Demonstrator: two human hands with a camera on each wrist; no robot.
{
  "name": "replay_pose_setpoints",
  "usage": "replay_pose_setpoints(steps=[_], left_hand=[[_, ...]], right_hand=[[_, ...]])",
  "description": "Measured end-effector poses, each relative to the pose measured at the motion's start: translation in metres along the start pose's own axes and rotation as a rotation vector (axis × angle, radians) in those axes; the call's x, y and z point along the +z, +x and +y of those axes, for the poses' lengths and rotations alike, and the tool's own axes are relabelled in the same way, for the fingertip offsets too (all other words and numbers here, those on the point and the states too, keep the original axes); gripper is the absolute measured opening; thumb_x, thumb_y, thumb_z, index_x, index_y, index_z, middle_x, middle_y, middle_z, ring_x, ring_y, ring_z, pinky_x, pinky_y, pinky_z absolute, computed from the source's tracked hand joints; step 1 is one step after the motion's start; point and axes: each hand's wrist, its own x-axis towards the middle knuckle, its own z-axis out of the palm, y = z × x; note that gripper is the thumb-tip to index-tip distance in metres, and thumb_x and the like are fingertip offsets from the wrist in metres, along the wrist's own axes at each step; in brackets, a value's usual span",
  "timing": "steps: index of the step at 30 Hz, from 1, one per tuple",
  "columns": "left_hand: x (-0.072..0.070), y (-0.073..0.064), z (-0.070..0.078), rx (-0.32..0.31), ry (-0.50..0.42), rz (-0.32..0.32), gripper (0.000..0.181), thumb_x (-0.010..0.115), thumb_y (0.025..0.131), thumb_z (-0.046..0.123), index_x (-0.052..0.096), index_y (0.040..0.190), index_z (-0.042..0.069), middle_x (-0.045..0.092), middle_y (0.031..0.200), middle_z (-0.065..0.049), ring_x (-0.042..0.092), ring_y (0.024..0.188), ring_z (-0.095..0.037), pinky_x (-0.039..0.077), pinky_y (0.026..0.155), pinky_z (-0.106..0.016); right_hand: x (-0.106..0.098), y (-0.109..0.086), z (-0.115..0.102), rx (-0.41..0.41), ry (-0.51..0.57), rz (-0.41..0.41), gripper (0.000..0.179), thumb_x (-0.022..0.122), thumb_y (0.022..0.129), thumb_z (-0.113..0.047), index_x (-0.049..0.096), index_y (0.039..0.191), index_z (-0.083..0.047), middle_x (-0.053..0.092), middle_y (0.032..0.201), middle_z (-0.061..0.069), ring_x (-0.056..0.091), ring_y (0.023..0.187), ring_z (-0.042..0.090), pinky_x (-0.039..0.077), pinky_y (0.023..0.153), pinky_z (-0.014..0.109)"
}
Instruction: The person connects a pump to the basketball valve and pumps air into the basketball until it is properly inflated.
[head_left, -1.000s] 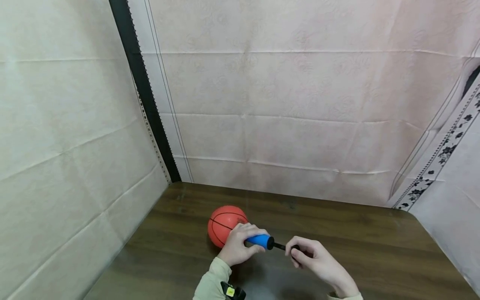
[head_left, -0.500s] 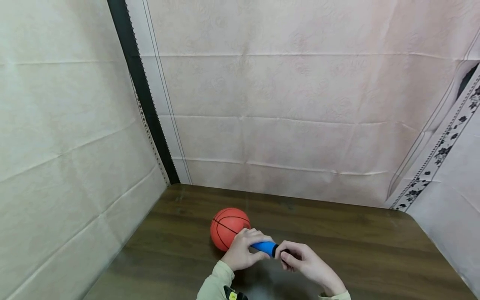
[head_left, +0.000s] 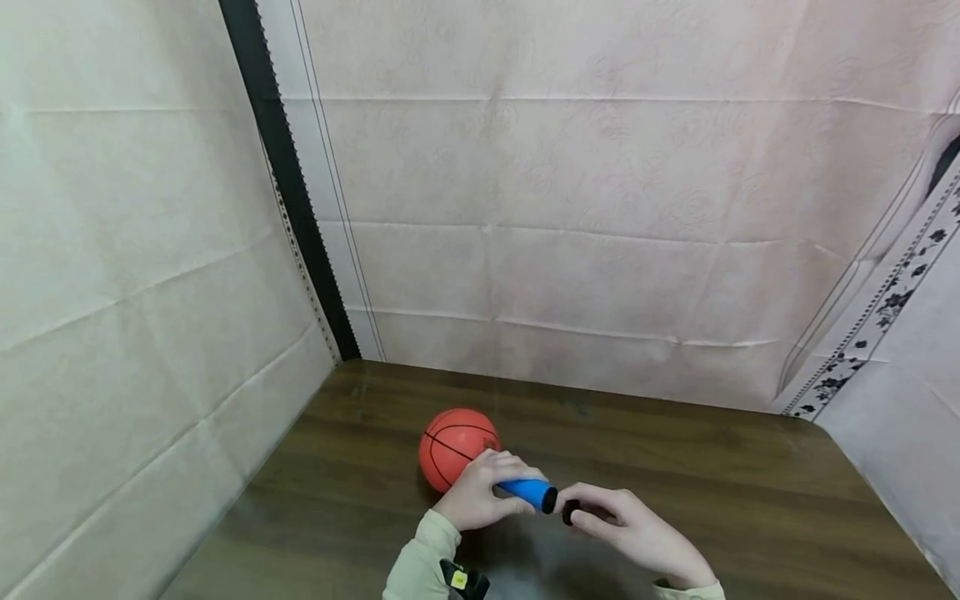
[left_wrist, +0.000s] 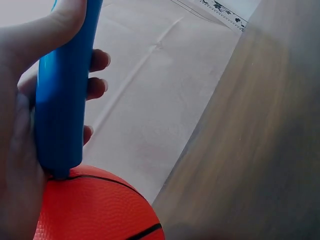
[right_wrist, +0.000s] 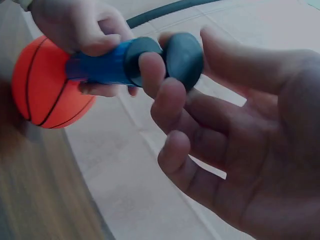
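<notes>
My left hand [head_left: 483,493] grips the blue barrel of a hand pump [head_left: 528,492], fingers and thumb wrapped round it. In the left wrist view the barrel's far end meets an orange-red basketball [left_wrist: 100,207]; whether a needle sits inside it is hidden. The black-lined basketball [head_left: 456,442] rests on the table. My right hand [head_left: 637,529] has its fingers curled round the pump's black handle [right_wrist: 185,61], close to the black end cap of the barrel. The thumb's contact with the handle is hard to make out.
A brown wood-grain table [head_left: 750,483] lies beneath the hands. Pale creased cloth [head_left: 585,200] hangs behind it and on both sides. A dark strip [head_left: 292,183] runs down the left corner; a flower-patterned border [head_left: 862,333] marks the right.
My right hand has pushed the pump's handle in toward the barrel, covering the black rod, then drifted slightly back right. The left hand and basketball have barely shifted.
</notes>
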Motion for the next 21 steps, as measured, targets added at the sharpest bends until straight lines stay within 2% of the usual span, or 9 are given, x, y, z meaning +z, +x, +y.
replay_pose_setpoints(steps=[4,8,13,17,21], left_hand=[[-0.004,-0.001,0.000,-0.031,-0.026,-0.008,0.037,0.069,0.087,0.040,0.064,0.123,0.031,0.068,0.113,0.012,0.059,0.105,-0.004,0.043,0.097,-0.040],[-0.008,-0.003,0.000,-0.049,-0.039,0.051,0.036,0.071,0.087,0.035,0.064,0.122,0.029,0.069,0.110,0.010,0.059,0.102,-0.005,0.043,0.093,-0.036],[-0.011,-0.004,-0.001,-0.061,-0.040,0.096,0.036,0.073,0.085,0.033,0.065,0.120,0.029,0.069,0.108,0.010,0.059,0.101,-0.005,0.043,0.095,-0.040],[-0.008,-0.005,-0.002,-0.073,-0.007,0.111,0.036,0.074,0.084,0.034,0.064,0.119,0.030,0.069,0.107,0.010,0.059,0.100,-0.006,0.043,0.094,-0.038],[-0.005,-0.005,0.000,-0.115,0.008,0.119,0.036,0.075,0.083,0.033,0.064,0.118,0.032,0.069,0.109,0.010,0.059,0.101,-0.007,0.043,0.096,-0.045]], right_hand=[[-0.009,-0.010,-0.007,-0.026,0.041,0.000,0.022,0.043,0.103,-0.009,0.059,0.118,-0.014,0.061,0.092,0.013,0.060,0.082,0.013,0.052,0.072,0.027],[-0.019,-0.024,-0.016,-0.046,0.082,0.045,0.026,0.041,0.102,-0.001,0.059,0.117,-0.010,0.062,0.093,0.007,0.061,0.083,0.011,0.052,0.072,0.027],[-0.028,-0.039,-0.022,-0.068,0.097,0.136,0.026,0.041,0.099,0.007,0.060,0.113,-0.005,0.061,0.087,0.011,0.062,0.080,0.014,0.051,0.071,0.029],[-0.028,-0.039,-0.020,-0.084,0.113,0.181,0.023,0.044,0.097,0.009,0.060,0.108,-0.005,0.058,0.079,0.010,0.058,0.073,0.018,0.050,0.068,0.030],[-0.021,-0.027,-0.012,-0.127,0.179,0.161,0.024,0.043,0.097,0.009,0.059,0.106,-0.006,0.054,0.077,0.012,0.056,0.069,0.018,0.049,0.066,0.030]])
